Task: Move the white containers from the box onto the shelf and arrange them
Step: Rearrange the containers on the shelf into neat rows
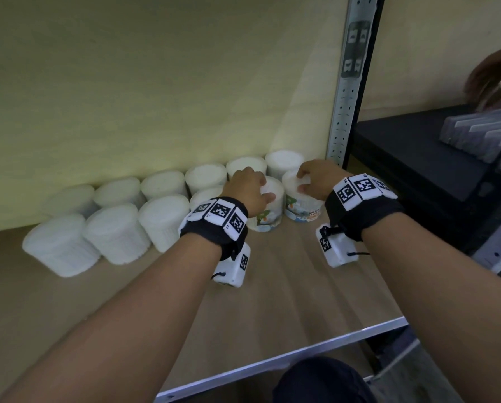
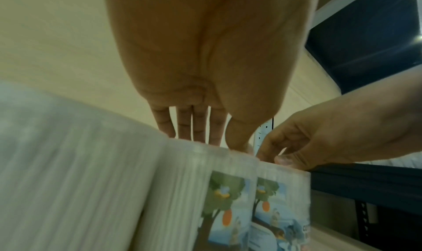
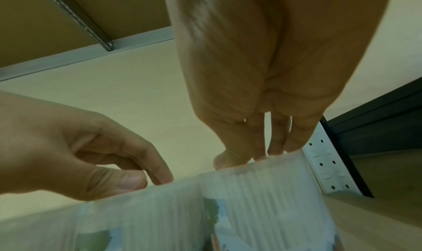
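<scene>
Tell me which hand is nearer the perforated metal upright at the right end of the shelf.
Right. The right hand grips the container just in front of the upright; the left hand grips the neighbouring container, farther left.

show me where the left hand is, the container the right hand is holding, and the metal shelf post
left hand (image 1: 247,184), head view, back of the hand.
right-hand container (image 1: 303,209), head view, its printed label side.
metal shelf post (image 1: 348,91), head view, perforated grey face at mid-height.
</scene>
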